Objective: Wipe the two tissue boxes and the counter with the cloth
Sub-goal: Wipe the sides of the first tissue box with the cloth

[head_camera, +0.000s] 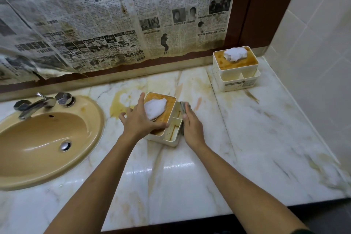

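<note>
Just right of the sink (47, 138), the left hand (140, 119) is lying on the stained lid of the near tissue box (169, 114), fingers straight and spread, steadying it. A white tissue (154, 109) is poking from that lid, and its 2 side compartments (174, 125) are showing only brown streaks. Farther right, the right hand (191, 129) is gripping the grey cloth (184, 107), pressing it against the box's right wall, which is running away from the person. Farthest from the sink, the 2nd tissue box (239, 64) is waiting on the marble counter (190, 176).
</note>
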The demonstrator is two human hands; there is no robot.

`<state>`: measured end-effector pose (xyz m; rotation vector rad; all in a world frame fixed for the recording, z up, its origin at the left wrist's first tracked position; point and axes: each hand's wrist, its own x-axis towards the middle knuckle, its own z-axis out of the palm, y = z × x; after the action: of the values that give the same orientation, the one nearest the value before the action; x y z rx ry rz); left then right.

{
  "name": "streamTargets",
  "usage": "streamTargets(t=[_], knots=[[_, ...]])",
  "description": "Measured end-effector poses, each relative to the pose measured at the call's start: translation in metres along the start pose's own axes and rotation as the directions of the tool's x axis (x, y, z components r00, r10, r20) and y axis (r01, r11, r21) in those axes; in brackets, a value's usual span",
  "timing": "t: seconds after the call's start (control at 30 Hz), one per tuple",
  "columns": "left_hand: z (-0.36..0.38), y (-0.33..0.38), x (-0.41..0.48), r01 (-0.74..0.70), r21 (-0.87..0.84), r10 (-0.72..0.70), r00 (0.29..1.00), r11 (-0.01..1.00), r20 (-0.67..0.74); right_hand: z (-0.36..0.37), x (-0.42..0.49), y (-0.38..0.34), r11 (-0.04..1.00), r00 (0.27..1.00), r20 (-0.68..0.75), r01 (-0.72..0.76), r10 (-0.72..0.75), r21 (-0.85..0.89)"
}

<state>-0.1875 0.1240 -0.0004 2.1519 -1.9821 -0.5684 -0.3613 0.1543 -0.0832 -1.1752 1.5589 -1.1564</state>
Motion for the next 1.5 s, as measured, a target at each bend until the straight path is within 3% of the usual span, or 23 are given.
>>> streamTargets(t=[0.27,0.57,0.83,0.97,1.17,1.4,1.5], knots=[[0.0,-0.001,0.001,-0.016,0.009,0.017,1.0,1.0,-0.016,0.016,-0.067,0.0,0.995,1.0,0.015,0.017,-0.018,0.098],[0.001,-0.005,-0.002,0.002,-0.031,-0.003,1.0,1.0,-0.024,-0.004,0.006,-0.009,0.994,0.996,-0.002,-0.087,0.087,0.067],[0.001,-0.002,-0.004,0.003,-0.051,-0.005,0.999,0.999,-0.041,0.026,-0.086,-0.005,0.974,0.998,-0.016,-0.048,0.053,0.221],[0.0,-0.001,-0.004,0.002,-0.041,-0.004,0.999,0.999,-0.033,0.016,-0.033,-0.013,0.984,0.989,-0.088,-0.11,0.123,0.138],[-0.001,-0.001,-0.004,0.0,-0.052,-0.001,1.0,0.999,-0.021,-0.011,0.035,-0.02,0.988,0.987,-0.075,-0.146,0.143,-0.041],[0.005,-0.006,-0.003,-0.077,-0.078,0.073,0.996,0.994,-0.047,-0.041,0.016,-0.008,0.981,0.976,-0.119,-0.175,0.184,0.082],[0.008,-0.005,-0.006,-0.024,-0.017,0.023,0.997,1.0,-0.074,-0.057,0.003,-0.01,0.966,0.967,-0.135,-0.193,0.217,0.17]])
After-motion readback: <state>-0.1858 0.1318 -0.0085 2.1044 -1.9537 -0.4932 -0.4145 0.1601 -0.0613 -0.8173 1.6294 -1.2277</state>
